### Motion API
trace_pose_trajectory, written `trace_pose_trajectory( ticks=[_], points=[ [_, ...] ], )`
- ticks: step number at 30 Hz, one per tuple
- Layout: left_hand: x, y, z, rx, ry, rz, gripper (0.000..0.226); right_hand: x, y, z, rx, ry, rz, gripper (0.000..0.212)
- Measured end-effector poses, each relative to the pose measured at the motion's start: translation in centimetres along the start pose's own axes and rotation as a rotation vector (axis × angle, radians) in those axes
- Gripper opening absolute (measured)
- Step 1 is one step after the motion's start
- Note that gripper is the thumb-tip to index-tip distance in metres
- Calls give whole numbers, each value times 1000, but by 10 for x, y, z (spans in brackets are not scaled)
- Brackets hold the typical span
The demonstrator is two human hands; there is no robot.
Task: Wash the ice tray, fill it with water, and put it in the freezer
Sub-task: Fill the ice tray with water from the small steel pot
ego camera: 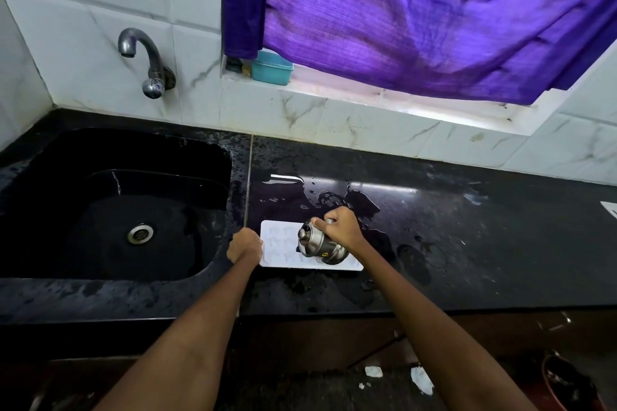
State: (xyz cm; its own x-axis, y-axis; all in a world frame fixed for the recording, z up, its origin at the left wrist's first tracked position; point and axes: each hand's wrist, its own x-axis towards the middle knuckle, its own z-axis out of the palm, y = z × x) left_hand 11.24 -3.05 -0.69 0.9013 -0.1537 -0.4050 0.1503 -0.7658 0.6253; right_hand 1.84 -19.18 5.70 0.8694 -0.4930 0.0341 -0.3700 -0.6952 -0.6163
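A white ice tray (283,243) lies flat on the black counter (467,243), just right of the sink. My left hand (244,245) grips the tray's left edge. My right hand (339,227) holds a small steel jug (319,243) tilted over the tray's right half, spout end pointing left and down. The jug hides part of the tray's moulds. Whether water is flowing cannot be told.
A black sink (117,210) with a metal drain (140,233) sits on the left, a wall tap (147,60) above it. Water is pooled on the counter behind the tray. A teal box (272,68) stands on the window ledge under a purple curtain (417,10).
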Motion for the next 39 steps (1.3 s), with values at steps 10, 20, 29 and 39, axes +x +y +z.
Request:
trace_pose_trajectory(
  ticks=[10,20,29,39],
  points=[
    [-11,-12,7,-40,31,84,25,-2,2,-3,2,7,-14,63],
    [-7,-3,-1,6,-19,51,26,-1,12,-12,198,69,85,63],
    [-6,1,0,92,-18,40,28,-2,24,-27,160,88,102,61],
    [-3,3,5,179,8,59,33,-8,26,-20,22,61,39,64]
  ],
)
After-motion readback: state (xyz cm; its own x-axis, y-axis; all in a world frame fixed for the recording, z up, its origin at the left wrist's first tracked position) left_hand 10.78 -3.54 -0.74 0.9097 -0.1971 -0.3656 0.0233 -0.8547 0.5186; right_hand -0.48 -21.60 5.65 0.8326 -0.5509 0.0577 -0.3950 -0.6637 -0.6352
